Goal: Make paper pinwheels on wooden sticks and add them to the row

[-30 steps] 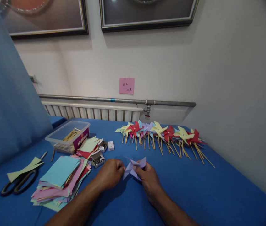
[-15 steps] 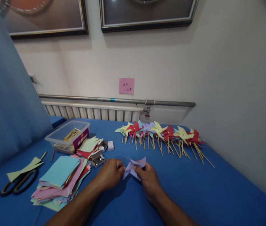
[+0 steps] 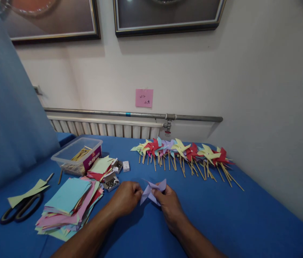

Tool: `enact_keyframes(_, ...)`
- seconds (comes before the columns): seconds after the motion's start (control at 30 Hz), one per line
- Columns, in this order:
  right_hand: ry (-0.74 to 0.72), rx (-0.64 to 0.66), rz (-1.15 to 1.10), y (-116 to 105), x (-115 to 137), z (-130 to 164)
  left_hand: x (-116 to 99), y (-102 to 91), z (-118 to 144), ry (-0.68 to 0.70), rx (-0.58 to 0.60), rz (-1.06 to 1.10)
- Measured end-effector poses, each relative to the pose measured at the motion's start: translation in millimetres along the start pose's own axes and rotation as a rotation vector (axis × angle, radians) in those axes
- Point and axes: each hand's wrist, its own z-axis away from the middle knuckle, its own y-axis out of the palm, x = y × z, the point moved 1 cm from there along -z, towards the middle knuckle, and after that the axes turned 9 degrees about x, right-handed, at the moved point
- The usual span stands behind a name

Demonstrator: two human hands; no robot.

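Observation:
Both my hands hold a folded lilac paper pinwheel [image 3: 153,190] just above the blue table [image 3: 221,215]. My left hand [image 3: 126,197] pinches its left side and my right hand [image 3: 169,201] grips its right side and underside. A small shiny pin shows at the pinwheel's centre. Behind it, along the far edge, lies a row of finished pinwheels [image 3: 186,152] in red, yellow, blue and lilac on wooden sticks.
A stack of coloured paper squares [image 3: 69,206] lies to my left, with black scissors [image 3: 19,209] and a pale green paper offcut [image 3: 28,193] beyond. A clear plastic box of sticks [image 3: 77,154] and small boxes of pins [image 3: 112,182] stand behind. The white wall rises on the right.

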Motion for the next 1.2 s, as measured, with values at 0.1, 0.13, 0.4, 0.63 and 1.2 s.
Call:
enact_keyframes(0.1, 0.003, 0.000, -0.003, 0.3, -0.2, 0.1, 0.2, 0.2, -0.1, -0.011, -0.003, -0.012)
enact_keyframes(0.13, 0.003, -0.002, -0.003, 0.2, -0.6, -0.1, 0.2, 0.2, -0.1, -0.012, 0.001, -0.011)
enact_keyframes(0.4, -0.002, 0.000, 0.013, -1.2, -3.9, -3.4, -1.0, -0.5, 0.6, -0.011, 0.006, -0.029)
enact_keyframes(0.63, 0.000, 0.001, 0.006, -0.4, -2.6, -1.3, -3.8, -1.0, 2.0, -0.026, 0.009, 0.007)
enact_keyframes(1.2, -0.019, 0.001, 0.039, -2.6, -5.0, -4.5, 0.7, 1.6, -0.6, -0.011, -0.004, -0.009)
